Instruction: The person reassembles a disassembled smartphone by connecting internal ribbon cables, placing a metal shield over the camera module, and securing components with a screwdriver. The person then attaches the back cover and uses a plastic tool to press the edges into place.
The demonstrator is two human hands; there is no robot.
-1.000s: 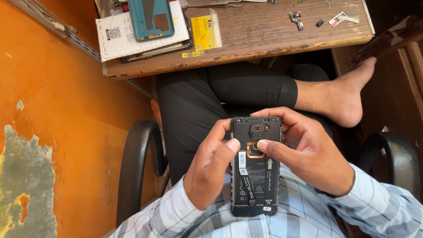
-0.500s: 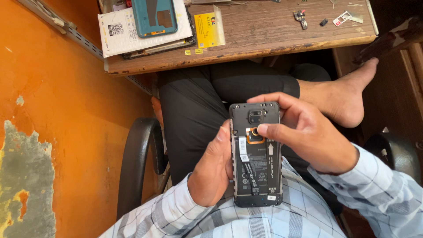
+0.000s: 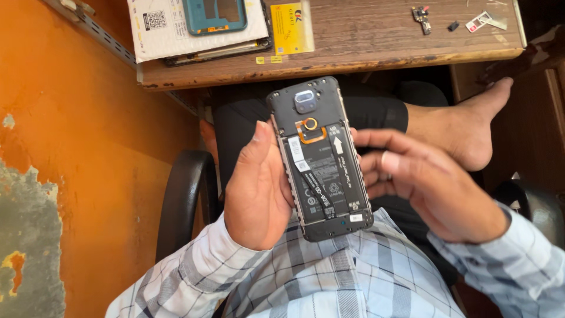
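While the person is sitting in a chair (image 3: 182, 200) beside an orange wall (image 3: 76, 165), the left hand (image 3: 256, 188) is cupping the left edge of an opened phone (image 3: 321, 159), thumb lying up along its side. That phone, its back cover off and battery showing, is hanging over the lap, tilted slightly, below the front edge of a wooden desk (image 3: 376, 41). To its right, the right hand (image 3: 432, 188) is staying loosely open, fingertips just touching the phone's right edge without gripping it. On the desk's left end, a teal phone cover (image 3: 215, 15) is lying on white paper (image 3: 159, 35), beside a yellow card (image 3: 291, 26); small parts (image 3: 422, 16) are sitting near the right end. Desk's far edge is cut off, and those parts are too small to identify.
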